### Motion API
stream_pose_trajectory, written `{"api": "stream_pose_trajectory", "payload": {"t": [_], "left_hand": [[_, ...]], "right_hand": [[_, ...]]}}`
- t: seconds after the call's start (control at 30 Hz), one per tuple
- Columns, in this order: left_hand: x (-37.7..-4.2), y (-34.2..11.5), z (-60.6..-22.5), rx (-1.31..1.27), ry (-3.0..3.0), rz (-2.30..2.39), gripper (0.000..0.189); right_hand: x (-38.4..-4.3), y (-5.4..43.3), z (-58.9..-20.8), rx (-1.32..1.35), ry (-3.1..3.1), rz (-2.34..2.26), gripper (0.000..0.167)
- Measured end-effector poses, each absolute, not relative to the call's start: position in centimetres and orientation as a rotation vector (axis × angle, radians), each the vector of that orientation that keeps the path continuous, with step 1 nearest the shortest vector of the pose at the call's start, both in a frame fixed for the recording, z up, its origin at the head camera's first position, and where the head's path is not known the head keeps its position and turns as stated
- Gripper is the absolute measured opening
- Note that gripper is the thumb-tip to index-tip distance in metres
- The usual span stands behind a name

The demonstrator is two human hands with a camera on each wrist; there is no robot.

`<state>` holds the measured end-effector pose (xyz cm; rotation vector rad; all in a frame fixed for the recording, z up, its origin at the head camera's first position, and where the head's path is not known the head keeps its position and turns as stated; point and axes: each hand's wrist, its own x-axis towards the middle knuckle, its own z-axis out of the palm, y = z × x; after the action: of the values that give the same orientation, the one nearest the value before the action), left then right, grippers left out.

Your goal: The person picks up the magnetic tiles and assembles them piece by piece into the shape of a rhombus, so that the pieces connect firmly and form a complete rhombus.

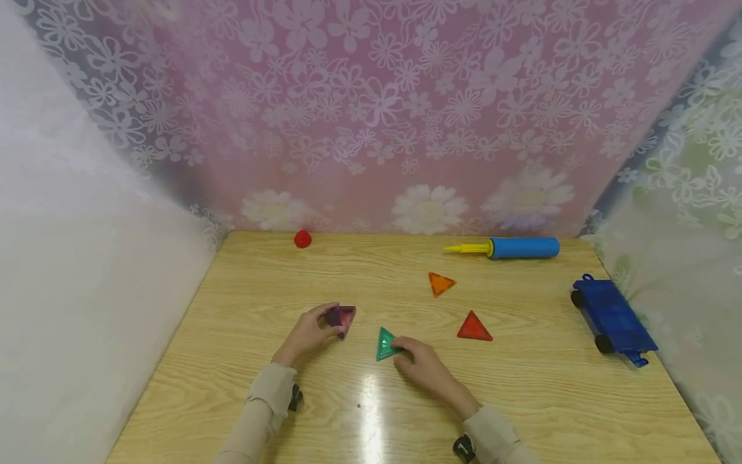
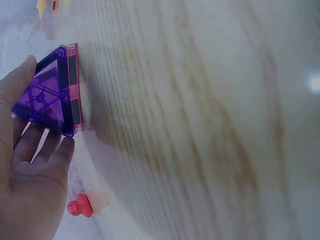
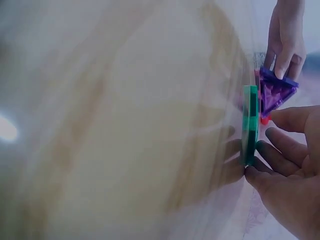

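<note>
My left hand point(image 1: 307, 334) holds a purple triangular magnetic tile point(image 2: 42, 92) by its edges, thumb on one side and fingers on the other. The purple tile stands tilted against a pink tile point(image 2: 74, 87) at the table surface. To the right, my right hand point(image 1: 423, 364) has its curled fingers at the right corner of a green triangular tile point(image 1: 385, 345), close over the table. In the right wrist view, the thumb and fingertips are right at the edge of the green tile point(image 3: 249, 125). An orange triangle point(image 1: 441, 284) and a red triangle point(image 1: 474, 327) lie flat beyond the right hand.
A small red toy duck point(image 1: 303, 239) sits at the table's back left. Along the back edge lies a blue and yellow hand pump point(image 1: 524, 248). On the right is a blue toy trailer point(image 1: 616, 316) with black wheels. Flowered curtains enclose the wooden table point(image 1: 243, 277).
</note>
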<state>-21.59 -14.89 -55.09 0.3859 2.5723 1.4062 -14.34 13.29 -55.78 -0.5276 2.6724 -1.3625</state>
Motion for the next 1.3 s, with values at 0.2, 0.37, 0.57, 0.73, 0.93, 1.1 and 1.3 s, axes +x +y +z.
{"api": "stream_pose_trajectory", "payload": {"t": [0.2, 0.37, 0.57, 0.73, 0.93, 1.1, 1.3], "left_hand": [[-21.6, -14.9, -55.1, 0.388, 2.57, 1.397, 0.06], [-21.8, -15.0, -55.1, 0.397, 2.571, 1.39, 0.061], [-22.1, -15.0, -54.2, 0.471, 2.608, 1.355, 0.063], [-21.9, -14.2, -52.5, 0.608, 2.722, 1.319, 0.054], [-21.1, -12.1, -51.6, 0.968, 2.78, 1.379, 0.034], [-20.0, -10.2, -51.6, 1.099, 2.712, 1.239, 0.034], [-18.7, -8.7, -52.6, 0.93, 2.5, 1.097, 0.04]], "right_hand": [[-14.1, 13.1, -55.9, -0.525, 2.677, -1.359, 0.029], [-14.2, 13.1, -55.7, -0.495, 2.678, -1.375, 0.03], [-14.8, 14.1, -55.4, -0.362, 2.729, -1.416, 0.033], [-15.6, 16.4, -54.8, -0.33, 2.872, -1.415, 0.029], [-16.2, 20.1, -54.3, -0.264, 3.02, -1.298, 0.03], [-16.4, 22.9, -54.0, -0.162, 3.022, -1.205, 0.035], [-16.3, 24.9, -53.8, -0.115, 2.957, -1.14, 0.044]]}}
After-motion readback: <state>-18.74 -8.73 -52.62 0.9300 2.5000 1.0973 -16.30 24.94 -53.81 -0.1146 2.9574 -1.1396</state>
